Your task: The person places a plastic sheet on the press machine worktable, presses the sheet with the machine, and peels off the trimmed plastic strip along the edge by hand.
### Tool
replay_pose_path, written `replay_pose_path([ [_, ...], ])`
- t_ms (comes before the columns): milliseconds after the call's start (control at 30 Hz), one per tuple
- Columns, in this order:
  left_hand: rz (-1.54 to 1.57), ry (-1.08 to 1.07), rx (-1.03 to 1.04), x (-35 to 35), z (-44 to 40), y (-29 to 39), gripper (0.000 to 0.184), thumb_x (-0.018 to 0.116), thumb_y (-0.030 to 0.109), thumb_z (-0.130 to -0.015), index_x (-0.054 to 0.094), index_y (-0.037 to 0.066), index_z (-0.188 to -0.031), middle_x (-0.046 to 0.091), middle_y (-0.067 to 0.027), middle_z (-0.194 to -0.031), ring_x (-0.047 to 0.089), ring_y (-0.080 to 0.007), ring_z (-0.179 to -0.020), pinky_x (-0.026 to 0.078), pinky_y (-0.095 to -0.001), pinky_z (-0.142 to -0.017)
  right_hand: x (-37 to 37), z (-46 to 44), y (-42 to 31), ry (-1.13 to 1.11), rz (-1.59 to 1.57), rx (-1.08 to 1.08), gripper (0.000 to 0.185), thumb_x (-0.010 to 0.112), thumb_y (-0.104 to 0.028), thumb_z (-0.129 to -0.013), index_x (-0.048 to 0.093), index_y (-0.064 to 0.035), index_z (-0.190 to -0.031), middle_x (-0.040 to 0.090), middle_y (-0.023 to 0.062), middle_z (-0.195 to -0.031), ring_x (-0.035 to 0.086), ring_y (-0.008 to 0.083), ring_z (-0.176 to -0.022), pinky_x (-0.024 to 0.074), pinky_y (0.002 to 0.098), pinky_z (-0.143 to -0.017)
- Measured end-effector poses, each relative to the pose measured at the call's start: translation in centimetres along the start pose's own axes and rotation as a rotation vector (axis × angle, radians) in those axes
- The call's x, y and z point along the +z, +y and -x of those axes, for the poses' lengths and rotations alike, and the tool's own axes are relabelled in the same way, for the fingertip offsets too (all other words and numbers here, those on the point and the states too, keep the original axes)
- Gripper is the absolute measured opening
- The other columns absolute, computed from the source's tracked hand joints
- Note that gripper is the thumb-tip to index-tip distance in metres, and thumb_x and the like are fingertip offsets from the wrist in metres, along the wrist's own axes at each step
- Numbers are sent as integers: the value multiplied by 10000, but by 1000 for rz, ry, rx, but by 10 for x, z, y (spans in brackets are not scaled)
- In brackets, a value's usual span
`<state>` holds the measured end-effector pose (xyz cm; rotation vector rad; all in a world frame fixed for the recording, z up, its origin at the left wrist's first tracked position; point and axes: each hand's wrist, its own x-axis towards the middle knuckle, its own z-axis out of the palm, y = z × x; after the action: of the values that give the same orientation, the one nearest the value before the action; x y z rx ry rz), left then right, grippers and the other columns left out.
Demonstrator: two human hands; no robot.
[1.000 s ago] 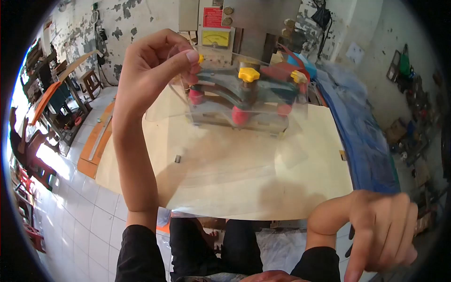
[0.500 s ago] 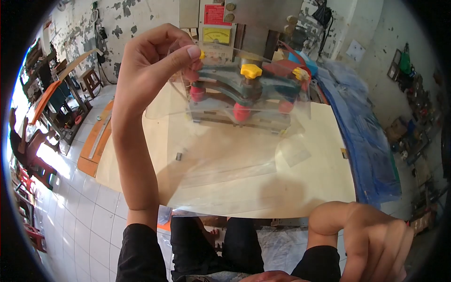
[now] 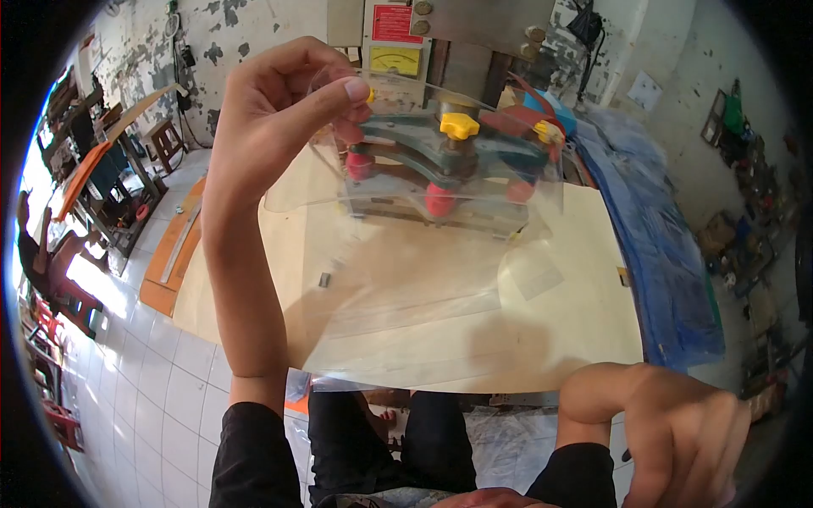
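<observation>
My left hand (image 3: 301,97) is raised at the upper left, thumb and fingers pinching the edge of a clear plastic sheet (image 3: 406,182). The sheet hangs in front of a dark green press head with a yellow star knob (image 3: 458,126) and red knobs (image 3: 439,200), which show through it. Another clear plastic piece (image 3: 415,317) lies on the cream board (image 3: 576,339) below. At the lower right, beyond the board's near edge, my right hand (image 3: 690,432) is closed with fingers curled downward. Its palm is hidden, and a small dark tip (image 3: 627,455) shows beside it.
Blue plastic sheeting (image 3: 677,262) is piled along the board's right side. An orange-brown board with a metal ruler (image 3: 174,250) sits to the left. A yellow-faced gauge (image 3: 395,61) is on the machine at the back. A wooden stool (image 3: 163,144) stands farther left.
The view has shifted slightly. My left hand stays pinched on the plastic sheet, nearly still. My right hand has moved slightly, and a small dark tip now shows beside it.
</observation>
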<state>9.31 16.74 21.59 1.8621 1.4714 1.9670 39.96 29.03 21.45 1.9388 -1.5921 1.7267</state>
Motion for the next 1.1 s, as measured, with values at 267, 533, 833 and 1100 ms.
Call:
replay_pose_path([
  [267, 55, -32, -11, 1, 1, -2, 105, 719, 45, -908, 652, -35, -918, 698, -92, -796, 669, -125, -668, 532, -250, -608, -19, 14, -34, 358, 276, -37, 362, 684, -147, -862, 526, -124, -537, 541, 8, -509, 511, 141, -418, 422, 278, -540],
  [533, 25, -85, -7, 3, 3, 2, 132, 718, 60, -905, 623, -27, -935, 706, -121, -802, 664, -149, -657, 562, -298, -625, -66, 42, -16, 962, 1352, 430, 169, 676, -191, -913, 675, -22, -931, 685, 60, -928, 603, 170, -815, 436, 261, -733],
  [833, 95, -106, 7, 8, 6, 4, 116, 710, 32, -902, 616, -35, -909, 688, -113, -794, 646, -143, -667, 547, -296, -607, -78, 36, 26, 691, 1476, 693, 357, 656, -63, -907, 641, -21, -1262, 688, 143, -1073, 646, 265, -1003, 520, 340, -933],
  [1100, 130, -135, 41, 16, 8, 9, 91, 704, 9, -909, 628, -39, -900, 672, -90, -787, 638, -136, -673, 526, -278, -612, -74, 30, 24, 721, 1403, 802, 279, 711, -59, -876, 676, -13, -1148, 697, 109, -939, 654, 164, -841, 551, 309, -741],
])
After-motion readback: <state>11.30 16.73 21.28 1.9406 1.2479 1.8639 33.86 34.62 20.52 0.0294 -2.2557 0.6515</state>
